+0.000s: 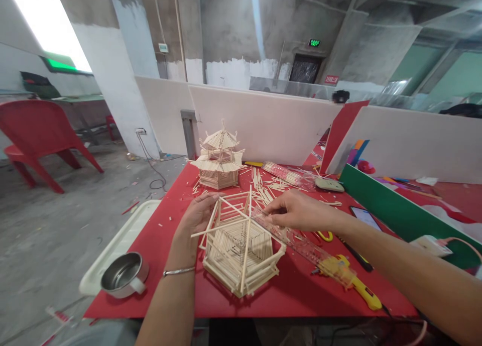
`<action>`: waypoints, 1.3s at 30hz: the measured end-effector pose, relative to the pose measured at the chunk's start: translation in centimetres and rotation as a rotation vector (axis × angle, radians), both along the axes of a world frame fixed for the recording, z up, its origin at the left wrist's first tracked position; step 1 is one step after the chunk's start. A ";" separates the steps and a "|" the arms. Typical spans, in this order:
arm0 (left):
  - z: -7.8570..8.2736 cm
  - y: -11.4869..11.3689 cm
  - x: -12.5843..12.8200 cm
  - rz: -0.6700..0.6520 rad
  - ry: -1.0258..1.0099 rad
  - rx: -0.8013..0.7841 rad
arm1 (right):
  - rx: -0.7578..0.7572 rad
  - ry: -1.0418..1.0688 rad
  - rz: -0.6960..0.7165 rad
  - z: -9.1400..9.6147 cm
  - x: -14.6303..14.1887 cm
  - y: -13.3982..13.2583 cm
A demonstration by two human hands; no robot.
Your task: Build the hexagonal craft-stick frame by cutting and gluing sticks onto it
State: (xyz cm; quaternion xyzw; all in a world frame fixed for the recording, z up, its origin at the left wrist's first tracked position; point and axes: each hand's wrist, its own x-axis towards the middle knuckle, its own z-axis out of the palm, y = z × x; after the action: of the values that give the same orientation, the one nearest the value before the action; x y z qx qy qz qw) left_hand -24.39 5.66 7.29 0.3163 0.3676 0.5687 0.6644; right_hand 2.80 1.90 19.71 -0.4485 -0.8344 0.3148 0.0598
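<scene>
A hexagonal stick frame (241,248) built of thin wooden sticks lies on the red table (293,291) in front of me. My left hand (198,214) rests against its left far edge, fingers curled on the sticks. My right hand (291,210) reaches over the frame's right side and pinches the end of a clear plastic ruler (301,245) that lies slanted across that edge. A finished stick pagoda (219,157) stands further back on the table.
Loose sticks (263,188) and a bag of sticks (288,175) lie behind the frame. A yellow utility knife (357,283), a phone (365,218), a steel cup (124,274) on a white tray (120,240), a green board (395,210) and white partitions surround the work area. A red chair (37,130) stands at left.
</scene>
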 end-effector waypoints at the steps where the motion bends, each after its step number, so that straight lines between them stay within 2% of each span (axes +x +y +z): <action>1: 0.0 0.0 0.0 -0.001 -0.004 0.001 | 0.001 0.010 -0.008 0.2 0.2 0.1; 8: -0.2 0.0 0.0 0.013 0.041 0.022 | 0.032 0.092 -0.105 1.7 2.0 1.3; 27: -0.3 0.1 0.1 0.025 0.039 0.033 | -0.069 0.096 -0.009 -0.2 -0.2 0.9; 39: 0.0 0.0 0.1 0.021 0.029 0.023 | -0.033 0.061 0.019 0.0 -0.7 0.7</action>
State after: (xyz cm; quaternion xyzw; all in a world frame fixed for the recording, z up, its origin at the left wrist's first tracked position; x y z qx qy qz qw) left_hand -24.25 5.70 7.27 0.3286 0.3739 0.5751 0.6492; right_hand 2.08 2.61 19.71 -0.4316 -0.8311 0.3427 0.0747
